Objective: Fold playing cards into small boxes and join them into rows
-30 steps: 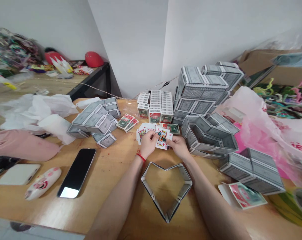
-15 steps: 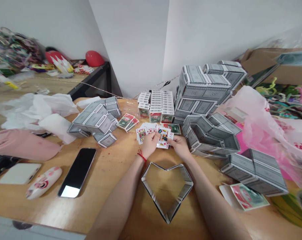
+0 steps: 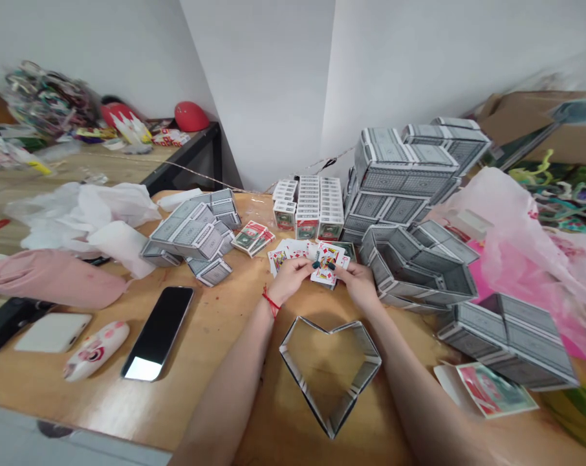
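Observation:
Both of my hands meet at the table's middle over a small stack of face-up playing cards [image 3: 328, 266]. My left hand [image 3: 291, 279] pinches the stack's left side, a red string round its wrist. From the right, my right hand [image 3: 358, 283] grips the same stack. More face-up cards [image 3: 284, 254] lie fanned on the wood just behind. A heart-shaped frame of folded cards [image 3: 330, 373] lies flat between my forearms.
Boxed decks [image 3: 308, 207] stand in rows at the back. Grey folded-card structures [image 3: 409, 213] pile up on the right, more on the left [image 3: 191, 233]. A phone [image 3: 158, 331], a white box [image 3: 53, 331], a painted case [image 3: 95, 349] and pink cloth [image 3: 45, 281] lie left; a pink bag [image 3: 526, 252] lies right.
My hands stay closed on the card stack and shift it slightly. The view has drifted a little to the left.

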### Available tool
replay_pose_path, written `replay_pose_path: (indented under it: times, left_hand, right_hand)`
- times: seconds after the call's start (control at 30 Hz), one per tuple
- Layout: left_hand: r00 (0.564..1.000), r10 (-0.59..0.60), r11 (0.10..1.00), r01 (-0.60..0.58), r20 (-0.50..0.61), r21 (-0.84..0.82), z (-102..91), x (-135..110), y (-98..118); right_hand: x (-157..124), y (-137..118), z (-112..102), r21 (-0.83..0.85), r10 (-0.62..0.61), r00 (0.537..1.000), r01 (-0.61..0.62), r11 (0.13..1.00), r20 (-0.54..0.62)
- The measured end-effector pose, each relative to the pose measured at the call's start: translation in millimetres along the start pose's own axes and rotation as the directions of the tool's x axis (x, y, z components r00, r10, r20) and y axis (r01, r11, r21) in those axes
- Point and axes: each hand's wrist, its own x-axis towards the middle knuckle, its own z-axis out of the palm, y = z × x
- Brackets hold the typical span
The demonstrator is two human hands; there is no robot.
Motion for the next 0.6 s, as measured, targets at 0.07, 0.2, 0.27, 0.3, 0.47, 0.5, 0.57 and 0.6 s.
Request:
replay_pose_path:
  times: [0.07, 0.2, 0.27, 0.3, 0.47, 0.5, 0.57, 0.6]
  left_hand:
    - [1.000, 0.002, 1.000, -0.002, -0.004, 0.006, 1.1, 1, -3]
    - [0.999, 0.004, 0.998, -0.002, -0.036, 0.067, 5.0, 0, -6]
    - [0.998, 0.027, 0.990, -0.017, -0.065, 0.143, 7.9, 0, -6]
    - [0.995, 0.047, 0.982, -0.031, -0.085, 0.184, 9.6, -1, -5]
    - [0.966, 0.173, 0.933, -0.097, -0.195, 0.347, 20.9, -3, -2]
    - [0.960, 0.190, 0.926, -0.105, -0.207, 0.364, 22.9, -3, -2]
    - [0.949, 0.218, 0.915, -0.118, -0.227, 0.386, 25.7, -4, -2]
    - [0.944, 0.230, 0.910, -0.122, -0.237, 0.395, 26.3, -4, -3]
  right_hand:
    - [-1, 0, 1, -0.006, 0.005, 1.000, -0.005, 1.000, 0.000]
    - [-1, -1, 0, -0.025, 0.014, 1.000, -0.014, 1.000, 0.004]
    - [-1, -2, 0, -0.043, 0.003, 1.000, -0.003, 0.999, 0.007]
    - [-1, -2, 0, -0.059, -0.005, 1.000, 0.005, 0.998, 0.006]
    - [-2, -5, 1, -0.142, -0.023, 1.000, 0.025, 0.990, 0.011]
    - [-3, -5, 2, -0.149, -0.025, 1.000, 0.027, 0.989, 0.018]
    - [-4, -6, 3, -0.159, -0.031, 0.999, 0.036, 0.987, 0.030]
    - [-5, -6, 3, -0.169, -0.035, 0.999, 0.040, 0.985, 0.035]
